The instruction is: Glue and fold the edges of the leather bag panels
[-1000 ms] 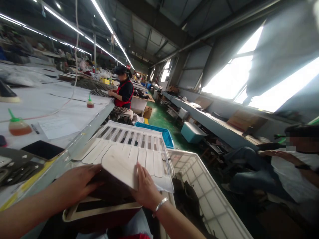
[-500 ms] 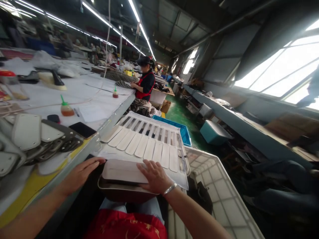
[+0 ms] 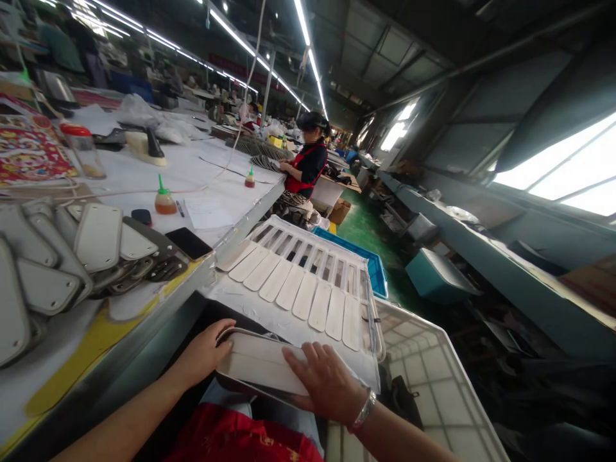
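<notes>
On my lap lies a long, round-cornered piece with a pale top face, a light rim and a dark underside; its exact kind cannot be told. My left hand is closed around its left end, thumb on the pale face. My right hand grips the right part, with fingers over the top and the thumb near the lower edge; that end is hidden under the palm. Just beyond, pale rounded strips lie side by side on a white slatted rack.
At left, a white-covered table bears stacked pale panels, a phone and a green-tipped bottle. A white crate stands at right, a blue crate beyond the rack. A co-worker stands at the table.
My view has turned left. My left hand has closed on the piece's left end, where its fingers were stretched out beside the corner. The piece has tilted, and its rim now shows along the far side.
</notes>
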Demonstrator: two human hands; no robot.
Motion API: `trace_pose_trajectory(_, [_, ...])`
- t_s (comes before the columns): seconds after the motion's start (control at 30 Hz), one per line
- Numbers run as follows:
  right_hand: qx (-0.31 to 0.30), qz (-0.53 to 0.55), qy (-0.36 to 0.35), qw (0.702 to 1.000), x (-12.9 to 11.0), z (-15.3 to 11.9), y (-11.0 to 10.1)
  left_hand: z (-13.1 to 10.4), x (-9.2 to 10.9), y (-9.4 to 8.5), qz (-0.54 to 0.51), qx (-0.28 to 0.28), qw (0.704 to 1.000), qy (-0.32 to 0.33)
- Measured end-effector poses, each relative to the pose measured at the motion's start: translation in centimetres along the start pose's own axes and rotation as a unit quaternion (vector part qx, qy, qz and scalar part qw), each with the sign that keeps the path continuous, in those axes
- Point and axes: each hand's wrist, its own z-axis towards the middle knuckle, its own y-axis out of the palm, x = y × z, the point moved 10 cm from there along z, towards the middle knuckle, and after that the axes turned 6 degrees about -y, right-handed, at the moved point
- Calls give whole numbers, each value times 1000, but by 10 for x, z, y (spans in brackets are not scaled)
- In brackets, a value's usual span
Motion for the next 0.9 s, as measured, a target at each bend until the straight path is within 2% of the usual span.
trace_pose_trajectory(0.07, [-21, 4, 7, 1000, -1, 8, 0, 3, 6, -3, 74, 11, 997, 29])
trace_pose_trajectory(0.13, [-34, 8, 18, 999, -1, 17, 2, 2, 17, -8, 178, 48, 981, 64])
trace_pose_trajectory(0.2, [-44, 15, 23, 999, -2, 24, 8, -4, 37, -8, 267, 90, 953, 111])
trace_pose_trajectory(0.23, [-47, 20, 25, 998, -2, 26, 11, -9, 50, -2, 287, 95, 942, 145])
trace_pose_trajectory(0.3, [-50, 35, 31, 998, -2, 26, 17, -24, 77, 25, 278, 48, 932, 226])
trace_pose_trajectory(0.37, [-50, 59, 41, 996, 0, 24, 20, -41, 96, 60, 240, -55, 928, 280])
trace_pose_trajectory(0.43, [-50, 111, 53, 991, 7, 19, 21, -54, 101, 89, 220, -142, 921, 288])
trace_pose_trajectory(0.47, [-47, 162, 64, 984, 14, 16, 19, -58, 99, 98, 219, -168, 919, 281])
trace_pose_trajectory(0.5, [-39, 232, 82, 968, 23, 12, 17, -60, 95, 104, 219, -182, 918, 275])
trace_pose_trajectory(0.53, [-28, 318, 113, 941, 36, 6, 16, -61, 91, 107, 221, -188, 918, 270])
trace_pose_trajectory(0.57, [-20, 414, 168, 894, 52, -4, 20, -62, 87, 108, 223, -193, 917, 268])
trace_pose_trajectory(0.63, [-32, 577, 301, 758, 79, -35, 41, -62, 80, 109, 234, -200, 913, 269])
trace_pose_trajectory(0.67, [-58, 628, 357, 689, 83, -54, 56, -62, 80, 110, 243, -204, 908, 273])
trace_pose_trajectory(0.7, [-93, 661, 396, 630, 82, -73, 71, -61, 81, 111, 252, -208, 903, 278])
trace_pose_trajectory(0.73, [-126, 681, 413, 591, 76, -88, 84, -61, 86, 113, 261, -213, 898, 284])
trace_pose_trajectory(0.77, [-152, 694, 407, 574, 69, -98, 95, -62, 92, 116, 270, -219, 891, 290])
trace_pose_trajectory(0.8, [-164, 701, 392, 573, 62, -104, 103, -62, 99, 119, 280, -227, 884, 296])
trace_pose_trajectory(0.83, [-163, 702, 379, 580, 56, -107, 110, -63, 107, 124, 293, -237, 876, 302])
trace_pose_trajectory(0.9, [-124, 689, 362, 616, 52, -105, 117, -64, 123, 134, 322, -256, 855, 314])
